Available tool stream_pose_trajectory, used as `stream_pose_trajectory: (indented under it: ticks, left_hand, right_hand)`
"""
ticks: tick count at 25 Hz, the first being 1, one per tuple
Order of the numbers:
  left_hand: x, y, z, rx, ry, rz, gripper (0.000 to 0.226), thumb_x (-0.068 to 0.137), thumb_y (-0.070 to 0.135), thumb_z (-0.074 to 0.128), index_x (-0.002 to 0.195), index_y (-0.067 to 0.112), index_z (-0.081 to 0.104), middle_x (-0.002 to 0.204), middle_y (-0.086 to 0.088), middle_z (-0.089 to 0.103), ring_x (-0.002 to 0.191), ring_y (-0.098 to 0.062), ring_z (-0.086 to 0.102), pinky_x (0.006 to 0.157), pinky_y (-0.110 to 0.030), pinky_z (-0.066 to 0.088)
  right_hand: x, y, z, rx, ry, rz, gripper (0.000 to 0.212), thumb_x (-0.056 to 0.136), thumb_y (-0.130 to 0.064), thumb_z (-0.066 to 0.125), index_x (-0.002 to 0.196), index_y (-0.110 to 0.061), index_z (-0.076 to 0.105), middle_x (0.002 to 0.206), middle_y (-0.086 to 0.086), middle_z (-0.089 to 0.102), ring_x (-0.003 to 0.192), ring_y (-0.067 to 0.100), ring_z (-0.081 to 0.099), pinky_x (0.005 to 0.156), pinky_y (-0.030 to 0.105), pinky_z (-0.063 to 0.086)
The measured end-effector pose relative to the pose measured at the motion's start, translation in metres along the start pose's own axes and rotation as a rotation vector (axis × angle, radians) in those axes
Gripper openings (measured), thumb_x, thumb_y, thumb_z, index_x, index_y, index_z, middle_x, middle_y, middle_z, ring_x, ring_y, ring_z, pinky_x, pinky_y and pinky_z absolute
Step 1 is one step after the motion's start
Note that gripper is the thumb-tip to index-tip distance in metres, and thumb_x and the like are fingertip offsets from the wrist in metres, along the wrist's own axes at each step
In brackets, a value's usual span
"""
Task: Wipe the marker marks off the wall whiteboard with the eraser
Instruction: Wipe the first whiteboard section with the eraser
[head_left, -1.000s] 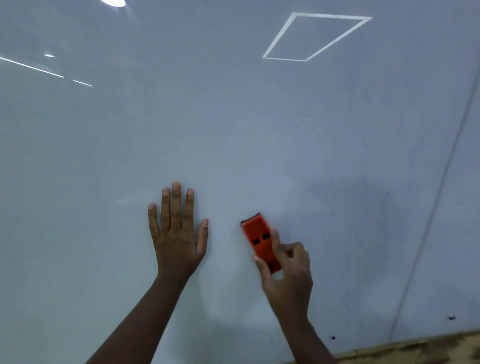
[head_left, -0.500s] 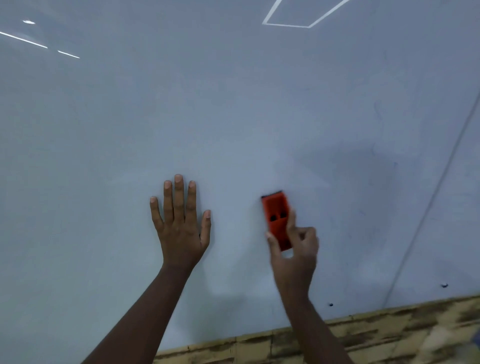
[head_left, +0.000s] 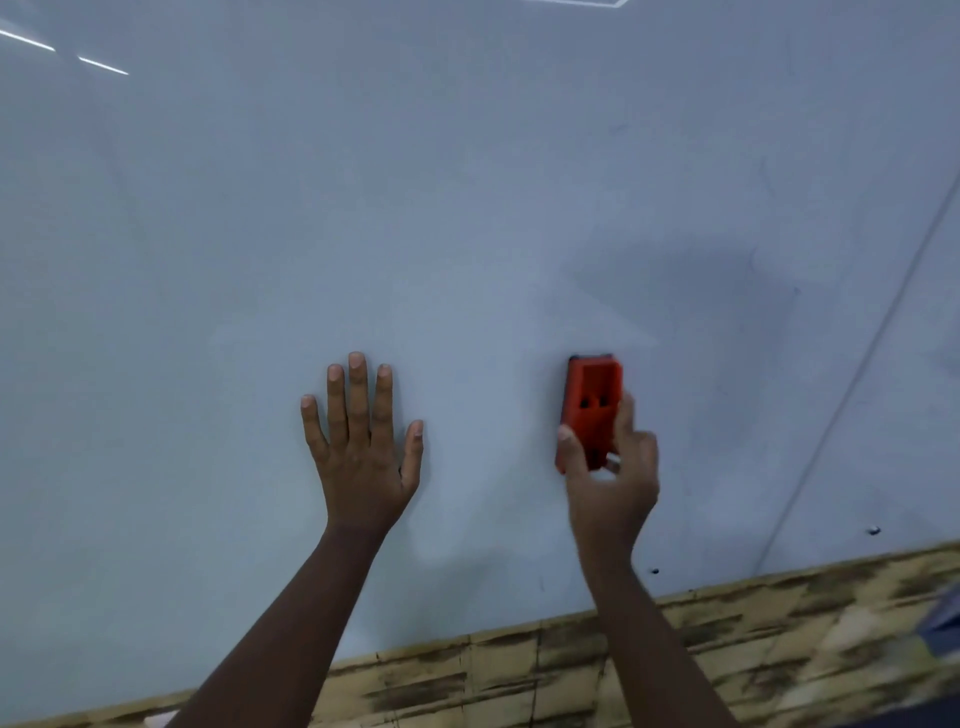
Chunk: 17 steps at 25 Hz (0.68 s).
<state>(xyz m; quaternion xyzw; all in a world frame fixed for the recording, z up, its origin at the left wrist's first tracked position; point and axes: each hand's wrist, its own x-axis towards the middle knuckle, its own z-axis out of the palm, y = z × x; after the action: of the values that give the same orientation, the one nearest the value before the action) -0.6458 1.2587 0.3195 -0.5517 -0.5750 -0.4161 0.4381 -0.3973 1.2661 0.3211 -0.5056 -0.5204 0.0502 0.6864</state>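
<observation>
We face one whiteboard (head_left: 467, 182), which fills nearly the whole view, with a strip of worn yellowish wall (head_left: 701, 639) below its lower edge. Its surface looks almost clean from here: we can make out only a few faint grey smudges to the right of the eraser, so we judge the wiping to be close to done, though small marks may be too dim to see. We have two hands up. Our left hand (head_left: 363, 447) lies flat on the board, fingers straight and spread, holding nothing and seemingly bracing us. Our right hand (head_left: 610, 478) pinches the single orange eraser (head_left: 592, 400), thumb on its left edge and fingers curled round its right edge at the lower end. The eraser sits against the board just right of centre, its long axis near upright, its free end pointing up from our grip. The left hand is apart from it on the left; only the right hand is on it. The faint smudges lie right and slightly above, so the coming stroke probably wants a sweep that way, broadside on.
</observation>
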Motion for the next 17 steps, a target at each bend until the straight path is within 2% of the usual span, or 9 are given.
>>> stream_pose_trajectory:
  ticks: [2, 4, 7, 9, 12, 14, 17]
  left_hand:
    - [-0.006, 0.0, 0.002, -0.013, -0.005, -0.001, 0.073, 0.111, 0.043, 0.042, 0.171, 0.013, 0.012, 0.179, -0.009, -0.002, 0.166, -0.03, 0.002, 0.133, -0.055, 0.001]
    - [-0.015, 0.002, 0.004, -0.024, -0.011, -0.008, 0.074, 0.111, 0.043, 0.042, 0.171, 0.014, 0.01, 0.179, -0.008, -0.004, 0.166, -0.029, 0.0, 0.132, -0.055, 0.0]
    - [-0.033, 0.003, 0.007, -0.039, -0.029, -0.018, 0.074, 0.111, 0.044, 0.041, 0.171, 0.015, 0.008, 0.179, -0.007, -0.006, 0.166, -0.027, -0.002, 0.132, -0.055, -0.002]
    - [-0.043, 0.003, 0.009, -0.037, -0.04, -0.004, 0.074, 0.111, 0.045, 0.04, 0.171, 0.015, 0.007, 0.179, -0.006, -0.007, 0.166, -0.027, -0.003, 0.133, -0.055, -0.003]
    - [-0.054, 0.0, 0.011, -0.031, -0.047, 0.01, 0.075, 0.111, 0.046, 0.041, 0.171, 0.016, 0.007, 0.179, -0.007, -0.006, 0.166, -0.027, -0.003, 0.133, -0.054, -0.003]
    - [-0.061, -0.001, 0.012, -0.025, -0.056, 0.017, 0.076, 0.111, 0.046, 0.041, 0.171, 0.016, 0.007, 0.179, -0.007, -0.006, 0.166, -0.027, -0.003, 0.133, -0.054, -0.003]
    - [-0.071, -0.005, 0.013, -0.02, -0.068, 0.034, 0.076, 0.111, 0.047, 0.041, 0.171, 0.016, 0.007, 0.179, -0.007, -0.006, 0.166, -0.027, -0.004, 0.133, -0.053, -0.004]
  right_hand:
    - [0.021, -0.009, -0.004, 0.014, 0.045, 0.037, 0.072, 0.084, -0.034, 0.085, 0.146, -0.012, 0.056, 0.1, -0.002, 0.054, 0.079, 0.01, 0.057, 0.07, 0.039, 0.061]
    - [0.023, -0.01, -0.005, -0.036, 0.051, 0.035, 0.065, 0.084, -0.042, 0.084, 0.137, -0.012, 0.061, 0.099, -0.003, 0.058, 0.077, 0.005, 0.057, 0.069, 0.034, 0.061]
    - [-0.013, 0.004, 0.001, -0.132, 0.016, 0.013, 0.065, 0.082, -0.047, 0.084, 0.131, -0.01, 0.064, 0.099, 0.002, 0.067, 0.077, 0.01, 0.064, 0.067, 0.03, 0.058]
    - [-0.057, 0.026, 0.005, -0.199, -0.09, 0.04, 0.067, 0.082, -0.051, 0.083, 0.131, -0.009, 0.063, 0.1, 0.003, 0.069, 0.077, 0.013, 0.069, 0.066, 0.031, 0.058]
    - [-0.126, 0.068, 0.008, -0.378, -0.363, 0.142, 0.068, 0.085, -0.056, 0.075, 0.132, -0.009, 0.062, 0.105, 0.001, 0.069, 0.084, 0.02, 0.07, 0.072, 0.037, 0.059]
    - [-0.155, 0.096, 0.007, -0.382, -0.424, 0.266, 0.059, 0.083, -0.05, 0.08, 0.124, -0.01, 0.067, 0.101, 0.002, 0.071, 0.088, 0.024, 0.07, 0.074, 0.036, 0.056]
    - [-0.174, 0.127, 0.004, -0.206, -0.311, 0.648, 0.034, 0.082, -0.041, 0.084, 0.098, -0.013, 0.074, 0.082, 0.003, 0.072, 0.087, 0.033, 0.072, 0.073, 0.035, 0.05]
